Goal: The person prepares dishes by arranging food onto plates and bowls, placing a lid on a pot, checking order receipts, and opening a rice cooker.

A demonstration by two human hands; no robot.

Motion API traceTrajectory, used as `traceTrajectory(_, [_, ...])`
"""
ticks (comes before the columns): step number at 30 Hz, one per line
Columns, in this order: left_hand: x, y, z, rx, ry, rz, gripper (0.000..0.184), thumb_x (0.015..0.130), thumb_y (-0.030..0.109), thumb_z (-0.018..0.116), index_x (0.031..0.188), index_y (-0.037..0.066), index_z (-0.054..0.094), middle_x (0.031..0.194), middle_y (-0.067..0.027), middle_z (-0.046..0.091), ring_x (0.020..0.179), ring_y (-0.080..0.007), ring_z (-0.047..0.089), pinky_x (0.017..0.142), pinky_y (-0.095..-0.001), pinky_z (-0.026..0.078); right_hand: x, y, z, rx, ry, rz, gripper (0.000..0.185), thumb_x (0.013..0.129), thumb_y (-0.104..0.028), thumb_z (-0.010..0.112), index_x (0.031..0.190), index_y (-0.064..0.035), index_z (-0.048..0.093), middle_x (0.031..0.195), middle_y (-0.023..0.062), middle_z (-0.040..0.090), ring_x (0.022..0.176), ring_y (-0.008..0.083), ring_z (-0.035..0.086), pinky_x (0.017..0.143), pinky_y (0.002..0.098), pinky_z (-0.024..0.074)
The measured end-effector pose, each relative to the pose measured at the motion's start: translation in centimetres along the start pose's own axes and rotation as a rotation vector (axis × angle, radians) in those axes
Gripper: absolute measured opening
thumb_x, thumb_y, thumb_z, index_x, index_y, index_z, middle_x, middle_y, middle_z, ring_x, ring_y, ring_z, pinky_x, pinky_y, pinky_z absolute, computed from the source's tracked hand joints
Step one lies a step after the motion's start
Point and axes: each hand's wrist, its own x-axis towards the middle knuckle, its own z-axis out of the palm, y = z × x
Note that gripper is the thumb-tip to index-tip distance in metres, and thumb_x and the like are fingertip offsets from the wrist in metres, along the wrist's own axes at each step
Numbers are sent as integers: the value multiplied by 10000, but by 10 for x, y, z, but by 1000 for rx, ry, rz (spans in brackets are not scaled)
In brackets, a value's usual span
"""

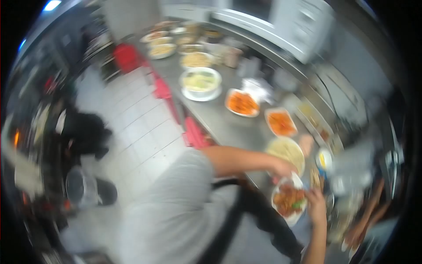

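A white oval dish (292,221) holds browned, saucy food (288,200) with a green garnish. My left hand (283,169) is closed at the dish's upper end, where a white patch shows beside its fingers; blur hides the exact grip. On the dish's right side, my right hand (315,202) has its fingers bent over the rim. Just above my left hand stands a round bowl of pale food (286,152). Beyond it are two white dishes of orange food (281,123) (242,103).
A steel counter (206,116) runs to the upper left with a white bowl (200,83) and several plates of food. Another person's hands (355,235) are at the lower right. A person in black (85,130) is at the left, near a grey bin (83,187).
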Motion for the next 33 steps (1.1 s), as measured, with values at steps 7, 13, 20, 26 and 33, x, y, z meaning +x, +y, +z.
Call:
traceTrajectory(7, [-21, -15, -13, -154, 200, -18, 494, 774, 26, 409, 1264, 91, 426, 661, -153, 574, 453, -229, 589, 398, -313, 469, 41, -18, -15, 44, -74, -151, 195, 721, 76, 506, 876, 16, 607, 846, 175, 546, 812, 349, 547, 738, 380, 448])
traceTrajectory(13, [-57, -10, -20, -205, 467, -42, 551, 767, 15, 401, 1314, 77, 383, 689, -172, 579, 458, -236, 595, 395, -329, 474, 69, 13, -17, 195, -55, -184, 140, 705, 65, 447, 787, 20, 551, 783, 146, 531, 783, 297, 536, 727, 352, 430])
traceTrajectory(20, [-100, 2, -27, -425, 664, 149, 406, 822, 102, 481, 1228, 102, 476, 821, -132, 613, 510, -187, 595, 409, -295, 498, 7, 72, -16, 239, 270, 236, 192, 727, 31, 454, 844, 20, 606, 856, 136, 581, 829, 251, 557, 783, 340, 438])
traceTrajectory(26, [-118, 13, -7, -299, 766, 88, 349, 880, 223, 494, 1195, 75, 466, 952, -75, 595, 694, -127, 604, 468, -246, 486, -70, 35, 114, -237, 440, 595, 326, 694, -193, 655, 991, -63, 618, 1007, 180, 545, 992, 351, 493, 861, 460, 380])
traceTrajectory(33, [-125, -18, 30, -442, 763, 18, 299, 891, 99, 386, 1185, 45, 411, 791, -111, 595, 488, -168, 570, 406, -249, 468, -57, 38, 135, -247, 641, 735, 162, 738, -146, 619, 889, -90, 607, 960, 116, 529, 941, 308, 480, 811, 429, 363])
